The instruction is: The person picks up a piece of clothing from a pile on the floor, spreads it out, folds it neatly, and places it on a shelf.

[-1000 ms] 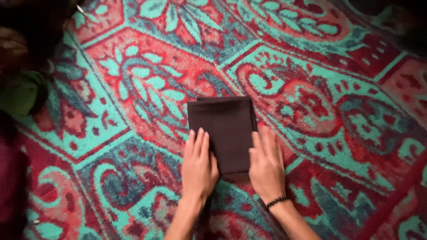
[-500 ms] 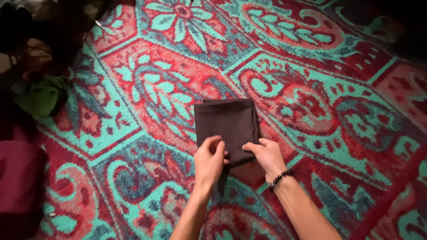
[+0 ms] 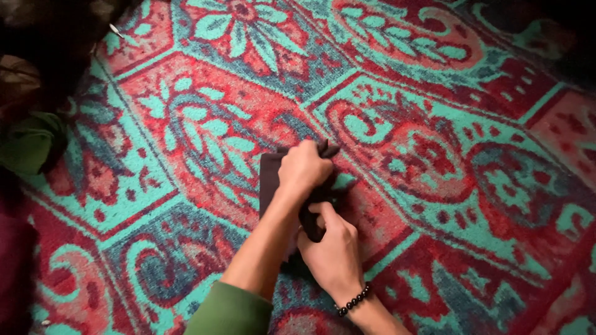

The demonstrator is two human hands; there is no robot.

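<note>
Folding is in hand: the cloth [image 3: 268,177] is pinched by left hand [image 3: 303,169] and right hand [image 3: 332,248]; flattening likely follows.

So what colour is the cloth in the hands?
Dark brown cloth, seen in the head view.

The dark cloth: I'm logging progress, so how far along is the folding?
Done: the dark cloth is already down to a small bundle on the patterned carpet. In hand: the left hand grips its far edge while the right hand pinches the near part, lifting it. Left: it is bunched between the hands, not lying flat or squared.
</note>
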